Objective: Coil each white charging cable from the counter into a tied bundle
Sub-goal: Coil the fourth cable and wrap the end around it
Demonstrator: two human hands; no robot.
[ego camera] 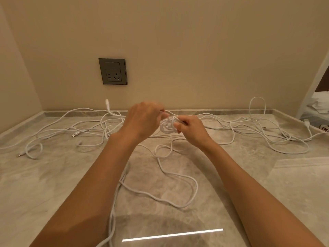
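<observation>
Above the counter [53, 175], the left hand [142, 120] pinches a cable strand while the right hand [190, 127] grips a small white coil [167, 126]. The cable looks light, limp and springy; best held at the loops' crossing. Loose cables [258, 132] sprawl far across the counter.

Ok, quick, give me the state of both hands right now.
Left hand: closed, pinching a strand of the white cable coil.
Right hand: closed, gripping the same coil.
</observation>
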